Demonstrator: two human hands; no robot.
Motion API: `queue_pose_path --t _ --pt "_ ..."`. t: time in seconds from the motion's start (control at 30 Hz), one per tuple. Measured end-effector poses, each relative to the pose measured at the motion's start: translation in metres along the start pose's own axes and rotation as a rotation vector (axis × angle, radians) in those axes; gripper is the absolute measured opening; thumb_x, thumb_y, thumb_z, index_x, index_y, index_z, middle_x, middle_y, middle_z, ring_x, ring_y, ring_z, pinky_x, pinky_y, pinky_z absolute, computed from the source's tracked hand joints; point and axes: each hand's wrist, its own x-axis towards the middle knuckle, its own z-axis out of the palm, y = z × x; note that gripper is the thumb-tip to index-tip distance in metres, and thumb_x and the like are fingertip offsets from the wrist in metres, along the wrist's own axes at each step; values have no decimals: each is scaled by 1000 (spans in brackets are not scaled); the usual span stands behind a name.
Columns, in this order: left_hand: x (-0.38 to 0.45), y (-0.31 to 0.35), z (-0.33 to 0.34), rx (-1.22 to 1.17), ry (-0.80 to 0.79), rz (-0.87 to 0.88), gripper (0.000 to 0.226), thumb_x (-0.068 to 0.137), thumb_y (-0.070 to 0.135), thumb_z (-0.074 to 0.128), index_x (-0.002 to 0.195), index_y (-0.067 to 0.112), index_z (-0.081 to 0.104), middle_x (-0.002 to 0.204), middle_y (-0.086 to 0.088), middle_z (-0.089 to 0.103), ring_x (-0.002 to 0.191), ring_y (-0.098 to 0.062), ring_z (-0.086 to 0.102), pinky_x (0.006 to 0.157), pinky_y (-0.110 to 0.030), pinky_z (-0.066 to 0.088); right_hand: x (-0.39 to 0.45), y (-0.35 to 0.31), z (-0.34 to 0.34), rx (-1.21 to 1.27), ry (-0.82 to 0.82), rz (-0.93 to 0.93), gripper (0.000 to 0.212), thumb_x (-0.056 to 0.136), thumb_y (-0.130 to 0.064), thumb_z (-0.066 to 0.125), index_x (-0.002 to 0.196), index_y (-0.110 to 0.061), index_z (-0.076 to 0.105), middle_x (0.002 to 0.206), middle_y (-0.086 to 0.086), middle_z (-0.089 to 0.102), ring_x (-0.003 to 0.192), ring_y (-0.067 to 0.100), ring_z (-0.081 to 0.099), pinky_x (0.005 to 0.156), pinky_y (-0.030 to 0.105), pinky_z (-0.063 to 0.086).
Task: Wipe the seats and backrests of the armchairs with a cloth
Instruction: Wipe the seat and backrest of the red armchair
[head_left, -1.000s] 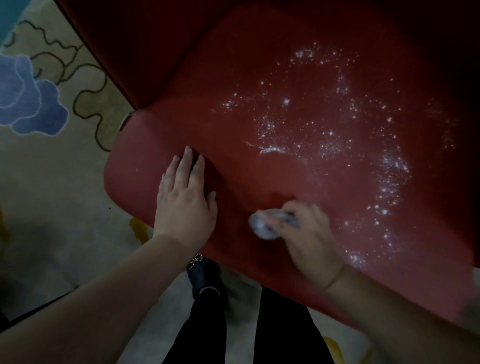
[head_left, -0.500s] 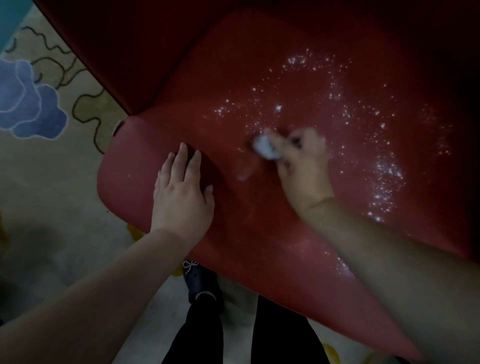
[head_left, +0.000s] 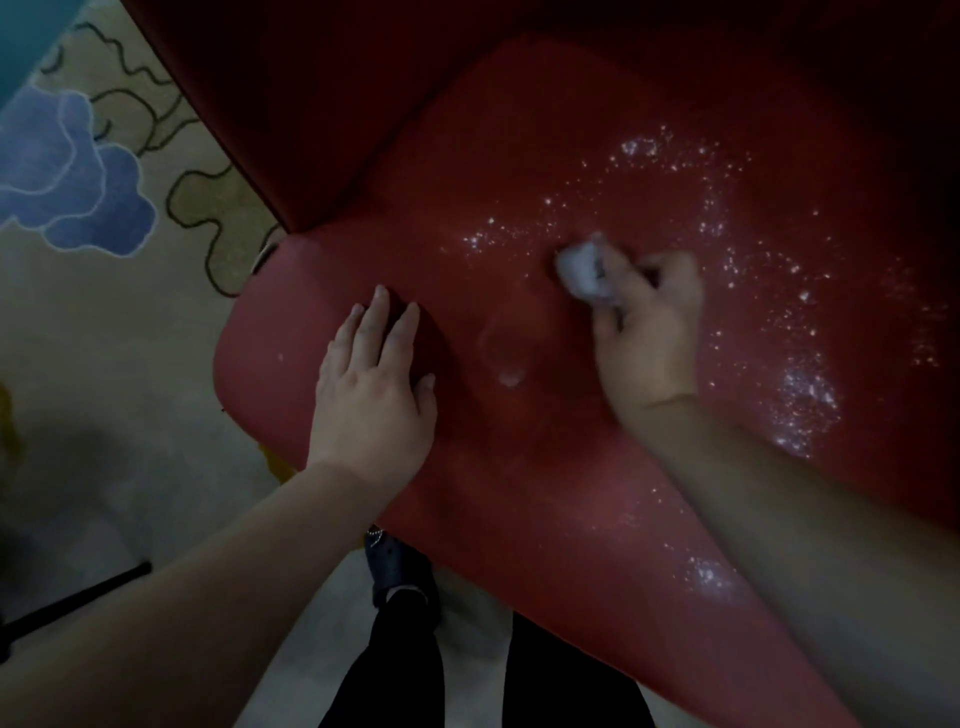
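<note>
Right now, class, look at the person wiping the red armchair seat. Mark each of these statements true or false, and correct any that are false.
1. The right hand grips a wadded pale cloth. True.
2. The left hand holds a spray bottle. False: it lies flat, fingers straight, on the red seat and holds nothing.
3. White specks lie on the seat, mostly on the right hand's side. True.
4. The armchair stands on bare wooden boards. False: a patterned carpet with a blue flower shape lies beneath it.
5. The cloth is spread out flat across the seat. False: it is bunched in the fingers.
</note>
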Motion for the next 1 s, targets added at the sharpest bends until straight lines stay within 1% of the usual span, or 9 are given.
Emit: queue_pose_path --t 0.1,0.27,0.53,0.63,0.73,0.8,0.87,0.93,1.0 --pt "0 -3 -2 -7 -8 11 62 95 30 48 151 23 23 161 -2 9 148 -23 6 119 -44 14 -12 -5 -3 -40 21 -46 59 80 5 62 134 -19 55 105 19 49 95 33 47 83 38 45" --pt "-1 -5 -2 -20 -14 22 63 93 25 51 150 21 25 161 -3 11 147 -24 8 119 -45 16 -47 -35 14 -66 -273 -421 59 76 -5 67 130 -28 59 96 11 56 81 29 51 70 34 40" --pt "-1 -15 -5 -16 -14 54 61 94 27 49 150 22 26 161 -1 12 147 -23 8 118 -44 18 -8 -9 -5 -91 -104 -82 57 82 -1 69 134 -21 56 104 15 49 94 30 47 81 44 49" --pt "-2 -13 -4 -35 -7 41 61 94 26 50 150 22 27 160 -2 13 147 -23 8 118 -48 19 -17 -22 -8 -141 -164 -124 55 83 -27 71 135 -26 54 110 11 51 98 26 47 86 42 45" --pt "-2 -11 -3 -37 -11 34 61 94 26 50 150 21 26 160 -3 12 147 -23 7 118 -47 18 -28 -29 -12 -177 -223 -102 54 89 -53 50 136 -29 52 112 1 52 101 18 47 91 39 37" --pt "-2 -11 -4 -39 -9 35 61 94 27 50 150 21 26 160 -2 12 147 -23 7 119 -46 17 -31 -28 -16 -36 -206 -58 42 95 -40 47 134 -24 56 104 -5 55 98 16 53 90 46 45" --pt "-2 -12 -5 -49 -11 35 61 94 27 50 150 22 26 160 -1 12 147 -22 7 118 -46 17 -33 -25 -22 93 -215 -9 41 94 -27 58 135 -22 56 100 -10 51 94 13 54 90 35 49" --pt "-2 -12 -6 -52 -12 32 61 95 27 50 150 23 26 160 0 12 147 -22 7 118 -46 18 -34 -25 -27 128 -254 44 50 88 -28 67 136 -25 54 105 -9 48 100 11 52 93 27 48" --pt "-1 -11 -7 -50 -16 29 61 94 28 50 150 24 25 160 0 12 147 -22 7 118 -46 17 -34 -26 -30 49 -309 79 55 82 -37 71 134 -29 54 112 -7 49 108 13 50 97 36 47"
